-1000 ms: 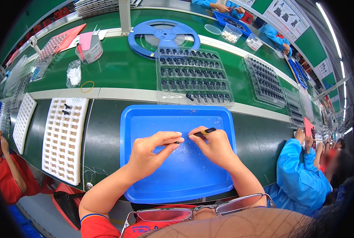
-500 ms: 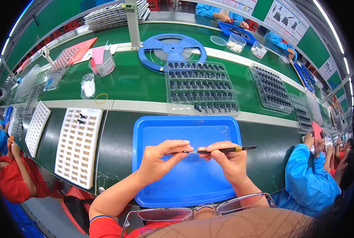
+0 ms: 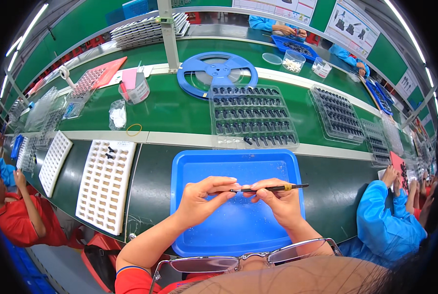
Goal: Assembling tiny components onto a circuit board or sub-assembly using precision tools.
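Over a shallow blue tray, both my hands are raised and close together. My right hand is closed on a thin black-handled brush with a yellow band, held nearly level and pointing left. Thumb and fingers of my left hand pinch a small dark part, mostly hidden by the fingertips. The brush's tip meets or nearly meets that part; I cannot tell which. Pale specks lie on the tray's bottom.
Left of the tray lies a white foam tray with two black parts in it. Beyond the blue tray is a clear blister tray with rows of black parts, near a blue reel. A co-worker's blue sleeve is at right.
The whole view has shifted slightly, with the bench things now lower and farther right. My right hand and the brush have come a little closer to my left hand. Both grips stay closed.
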Demonstrator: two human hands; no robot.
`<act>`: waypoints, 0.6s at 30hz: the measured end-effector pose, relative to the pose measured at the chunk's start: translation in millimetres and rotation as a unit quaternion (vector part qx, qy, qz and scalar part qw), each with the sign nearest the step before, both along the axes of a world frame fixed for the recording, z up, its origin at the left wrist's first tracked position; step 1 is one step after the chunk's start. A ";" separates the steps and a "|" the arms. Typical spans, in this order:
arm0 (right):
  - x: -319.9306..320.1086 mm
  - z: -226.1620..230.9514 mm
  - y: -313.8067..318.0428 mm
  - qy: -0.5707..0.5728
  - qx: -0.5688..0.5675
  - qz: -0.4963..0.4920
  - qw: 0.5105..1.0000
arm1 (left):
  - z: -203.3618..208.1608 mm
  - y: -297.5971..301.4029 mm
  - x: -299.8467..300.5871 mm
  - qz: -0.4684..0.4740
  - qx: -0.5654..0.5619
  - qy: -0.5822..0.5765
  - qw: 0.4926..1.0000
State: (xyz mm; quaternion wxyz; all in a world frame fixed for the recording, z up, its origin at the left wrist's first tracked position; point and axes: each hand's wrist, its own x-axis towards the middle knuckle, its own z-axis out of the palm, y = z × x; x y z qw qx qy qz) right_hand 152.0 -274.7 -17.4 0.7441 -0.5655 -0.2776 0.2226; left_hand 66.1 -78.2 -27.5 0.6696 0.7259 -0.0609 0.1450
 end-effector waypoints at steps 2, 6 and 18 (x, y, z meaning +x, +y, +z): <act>-0.5 0.6 -0.4 0.002 0.000 0.001 1.000 | -0.2 -0.4 -0.6 0.001 -0.007 0.001 1.000; -2.6 -1.2 -1.7 -0.010 0.004 0.001 1.000 | -1.5 -0.9 -2.3 -0.006 -0.036 0.002 0.999; 3.1 -3.4 0.4 0.005 0.020 -0.008 1.000 | -1.7 2.9 1.4 0.009 0.015 -0.006 1.000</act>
